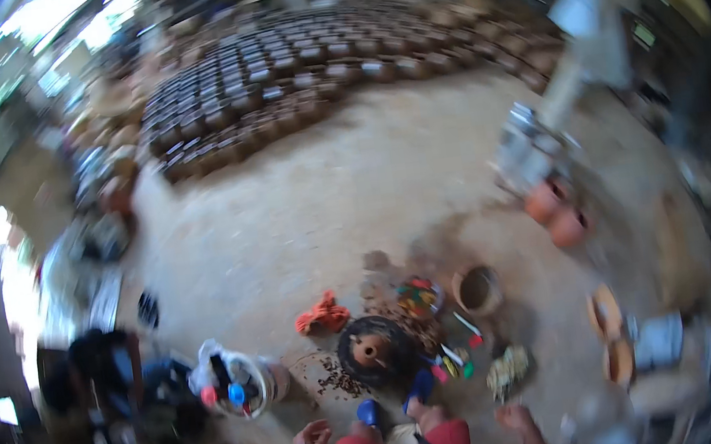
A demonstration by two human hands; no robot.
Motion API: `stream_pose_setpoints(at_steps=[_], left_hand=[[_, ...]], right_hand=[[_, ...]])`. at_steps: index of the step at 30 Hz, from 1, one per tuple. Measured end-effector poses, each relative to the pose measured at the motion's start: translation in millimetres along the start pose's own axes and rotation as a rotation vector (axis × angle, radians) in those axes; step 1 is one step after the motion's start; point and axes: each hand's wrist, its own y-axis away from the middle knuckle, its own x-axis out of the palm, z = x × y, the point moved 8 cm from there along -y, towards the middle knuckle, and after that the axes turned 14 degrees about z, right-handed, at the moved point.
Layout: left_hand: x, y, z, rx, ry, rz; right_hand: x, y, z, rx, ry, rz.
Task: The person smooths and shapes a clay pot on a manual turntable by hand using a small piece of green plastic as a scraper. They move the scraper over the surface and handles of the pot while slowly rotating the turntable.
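Note:
My left hand (pixel 313 442) is raised beside my left knee, its fingers loosely bent and apart with nothing in them. On the other side, my right hand (pixel 513 417) is held near my right knee; blur hides its fingers. Neither hand touches the work in front of me. A reddish clay pot (pixel 369 350) with a small hole sits in a dark round ring (pixel 395 327) just beyond my feet. Dark clay crumbs (pixel 336 379) lie to its left. An orange cloth (pixel 323 315) and a bowl of colourful pieces (pixel 419 298) lie beyond it.
A white bucket (pixel 255 381) with bottles stands at left, near a seated person (pixel 117 375). Small tools (pixel 452 356), a clay basin (pixel 478 290) and a crumpled bundle (pixel 509 370) lie right. Orange pots (pixel 559 215) stand farther right; rows of dark pots (pixel 284 71) fill the back.

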Motion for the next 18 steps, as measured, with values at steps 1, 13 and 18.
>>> stream_pose_setpoints(at_steps=[1,13,18], left_hand=[[-6,-10,13,0.049,0.091,0.020],[10,-82,-43,0.164,-0.443,0.482],[122,-83,-115,0.175,-0.711,0.530]], right_hand=[[-5,2,12,-0.131,-0.093,-0.088],[171,228,-58,0.263,-0.318,-0.357],[311,270,-138,0.574,-1.114,-0.141]])
